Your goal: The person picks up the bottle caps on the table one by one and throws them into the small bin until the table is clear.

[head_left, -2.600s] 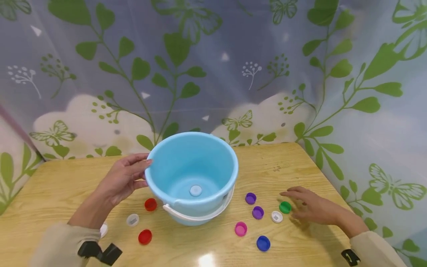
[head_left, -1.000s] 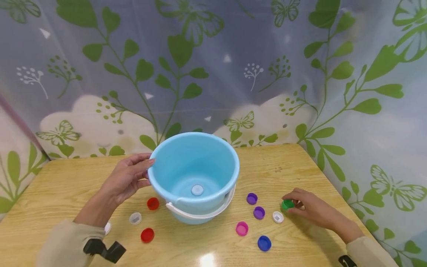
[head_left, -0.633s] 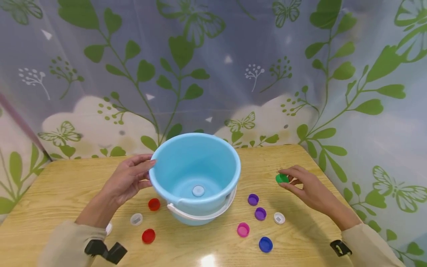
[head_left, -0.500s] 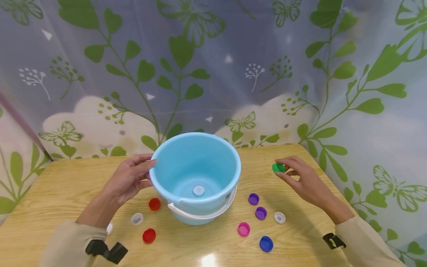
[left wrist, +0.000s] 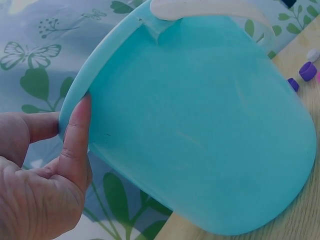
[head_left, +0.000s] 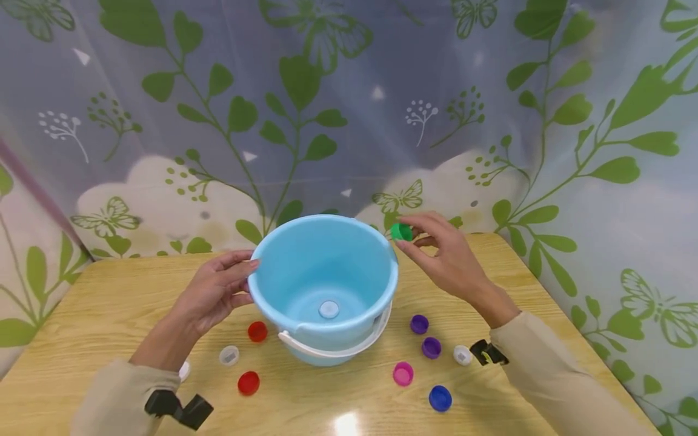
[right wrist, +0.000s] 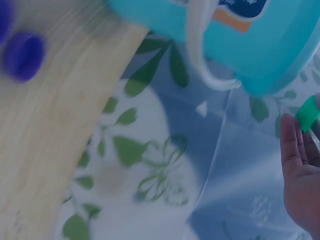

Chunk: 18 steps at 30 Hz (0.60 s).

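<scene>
A light blue bucket (head_left: 322, 272) with a white handle (head_left: 332, 350) stands on the wooden table. My left hand (head_left: 218, 290) grips its rim at the left side; in the left wrist view the thumb and fingers (left wrist: 77, 135) straddle the rim. My right hand (head_left: 444, 257) pinches a green bottle cap (head_left: 402, 232) between thumb and fingertips, raised beside the bucket's right rim. The right wrist view also shows the green bottle cap (right wrist: 309, 114) at the fingertips. One pale round disc (head_left: 329, 309) shows on the bucket's floor.
Right of the bucket lie two purple caps (head_left: 419, 324), a pink cap (head_left: 403, 373), a blue cap (head_left: 440, 398) and a white cap (head_left: 462, 355). To the left are two red caps (head_left: 248, 383) and two white caps (head_left: 229, 355). A patterned curtain (head_left: 349, 109) hangs behind the table.
My right hand took hold of the green bottle cap, lifted it off the table and carried it leftward to the bucket's rim. The left hand has kept its grip on the rim.
</scene>
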### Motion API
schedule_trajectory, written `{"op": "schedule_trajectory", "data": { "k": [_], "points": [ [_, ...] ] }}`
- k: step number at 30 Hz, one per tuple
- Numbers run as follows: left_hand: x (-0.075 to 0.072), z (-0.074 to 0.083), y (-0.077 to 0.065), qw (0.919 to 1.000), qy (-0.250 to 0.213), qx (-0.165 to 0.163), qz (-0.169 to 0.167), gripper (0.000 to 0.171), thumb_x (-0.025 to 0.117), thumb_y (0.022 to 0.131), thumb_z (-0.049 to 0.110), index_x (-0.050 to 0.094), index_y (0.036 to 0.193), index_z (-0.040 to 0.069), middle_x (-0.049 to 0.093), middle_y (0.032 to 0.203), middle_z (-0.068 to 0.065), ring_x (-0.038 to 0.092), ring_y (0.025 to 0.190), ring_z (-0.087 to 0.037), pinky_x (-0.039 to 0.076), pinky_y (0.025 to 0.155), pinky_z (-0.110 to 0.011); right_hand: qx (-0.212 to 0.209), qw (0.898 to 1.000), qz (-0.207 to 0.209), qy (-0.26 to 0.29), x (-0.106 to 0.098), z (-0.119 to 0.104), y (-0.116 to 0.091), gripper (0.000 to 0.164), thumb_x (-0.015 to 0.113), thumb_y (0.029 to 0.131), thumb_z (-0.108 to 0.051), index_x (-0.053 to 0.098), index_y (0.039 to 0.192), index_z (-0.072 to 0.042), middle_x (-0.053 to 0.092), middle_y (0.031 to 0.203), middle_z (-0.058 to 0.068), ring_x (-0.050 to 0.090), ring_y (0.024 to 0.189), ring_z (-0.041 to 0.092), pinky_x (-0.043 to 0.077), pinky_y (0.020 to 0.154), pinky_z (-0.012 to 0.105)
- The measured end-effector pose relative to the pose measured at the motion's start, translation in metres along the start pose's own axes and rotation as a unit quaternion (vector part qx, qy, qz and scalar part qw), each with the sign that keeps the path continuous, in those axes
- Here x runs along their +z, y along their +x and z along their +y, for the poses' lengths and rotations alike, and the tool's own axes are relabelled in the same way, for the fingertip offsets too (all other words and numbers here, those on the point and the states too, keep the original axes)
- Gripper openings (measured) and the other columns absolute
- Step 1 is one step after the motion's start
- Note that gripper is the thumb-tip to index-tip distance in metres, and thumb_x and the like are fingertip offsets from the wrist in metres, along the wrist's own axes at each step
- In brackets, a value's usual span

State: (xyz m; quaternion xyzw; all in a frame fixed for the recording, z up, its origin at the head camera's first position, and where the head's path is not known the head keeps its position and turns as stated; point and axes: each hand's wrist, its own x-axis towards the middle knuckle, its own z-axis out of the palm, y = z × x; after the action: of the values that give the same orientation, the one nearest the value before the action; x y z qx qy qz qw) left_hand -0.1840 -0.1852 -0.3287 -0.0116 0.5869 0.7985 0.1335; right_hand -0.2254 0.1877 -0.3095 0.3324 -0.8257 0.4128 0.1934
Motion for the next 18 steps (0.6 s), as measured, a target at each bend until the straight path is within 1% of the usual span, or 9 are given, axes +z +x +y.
{"op": "schedule_trajectory", "data": {
  "k": [3, 7, 9, 13, 15, 18],
  "points": [
    [0.000, 0.000, 0.000, 1.0000, 0.002, 0.002, 0.001, 0.037, 0.066, 0.091, 0.014, 0.051, 0.123, 0.003, 0.063, 0.097, -0.010, 0.064, 0.068, -0.017, 0.058, 0.068, -0.032, -0.008, 1.000, -0.020, 0.022, 0.012, -0.009, 0.014, 0.036, 0.068, 0.089, -0.008, 0.060, 0.124, -0.004, 0.057, 0.116, 0.005, 0.057, 0.093, 0.015, 0.055, 0.078, 0.025],
    [0.001, 0.000, 0.001, 1.0000, 0.002, 0.001, 0.001, 0.034, 0.066, 0.091, 0.013, 0.052, 0.120, 0.004, 0.063, 0.095, -0.010, 0.064, 0.068, -0.017, 0.058, 0.067, -0.033, -0.030, 0.997, -0.054, 0.035, 0.029, -0.018, 0.030, 0.035, 0.068, 0.090, -0.015, 0.061, 0.124, -0.007, 0.058, 0.112, 0.002, 0.058, 0.090, 0.016, 0.055, 0.076, 0.025],
    [0.002, 0.000, 0.001, 1.0000, 0.002, 0.000, 0.002, 0.033, 0.066, 0.091, 0.013, 0.052, 0.120, 0.004, 0.063, 0.095, -0.010, 0.064, 0.068, -0.017, 0.058, 0.067, -0.033, -0.033, 0.996, -0.075, 0.031, 0.037, -0.022, 0.037, 0.035, 0.068, 0.091, -0.018, 0.061, 0.123, -0.008, 0.057, 0.111, 0.001, 0.058, 0.090, 0.017, 0.055, 0.077, 0.025],
    [0.003, 0.003, 0.001, 0.9999, 0.009, -0.003, 0.004, 0.036, 0.066, 0.091, 0.013, 0.050, 0.121, 0.002, 0.064, 0.092, -0.009, 0.065, 0.067, -0.017, 0.058, 0.065, -0.032, -0.028, 0.992, -0.118, 0.021, 0.053, -0.027, 0.048, 0.036, 0.068, 0.091, -0.020, 0.061, 0.124, -0.008, 0.056, 0.113, 0.001, 0.056, 0.091, 0.015, 0.053, 0.079, 0.024],
    [0.004, 0.004, 0.001, 0.9998, 0.017, -0.007, 0.006, 0.039, 0.067, 0.091, 0.013, 0.049, 0.123, 0.000, 0.064, 0.092, -0.009, 0.065, 0.068, -0.017, 0.058, 0.065, -0.032, -0.027, 0.990, -0.138, 0.013, 0.060, -0.028, 0.050, 0.036, 0.068, 0.091, -0.019, 0.061, 0.124, -0.007, 0.056, 0.114, 0.002, 0.056, 0.090, 0.013, 0.053, 0.079, 0.024],
    [0.005, 0.006, 0.001, 0.9993, 0.033, -0.015, 0.011, 0.043, 0.067, 0.091, 0.014, 0.047, 0.126, -0.001, 0.062, 0.096, -0.010, 0.064, 0.069, -0.018, 0.058, 0.067, -0.033, -0.019, 0.985, -0.170, -0.016, 0.065, -0.028, 0.051, 0.034, 0.068, 0.090, -0.019, 0.062, 0.122, -0.008, 0.056, 0.111, 0.001, 0.055, 0.087, 0.011, 0.052, 0.076, 0.024]
  ]
}}
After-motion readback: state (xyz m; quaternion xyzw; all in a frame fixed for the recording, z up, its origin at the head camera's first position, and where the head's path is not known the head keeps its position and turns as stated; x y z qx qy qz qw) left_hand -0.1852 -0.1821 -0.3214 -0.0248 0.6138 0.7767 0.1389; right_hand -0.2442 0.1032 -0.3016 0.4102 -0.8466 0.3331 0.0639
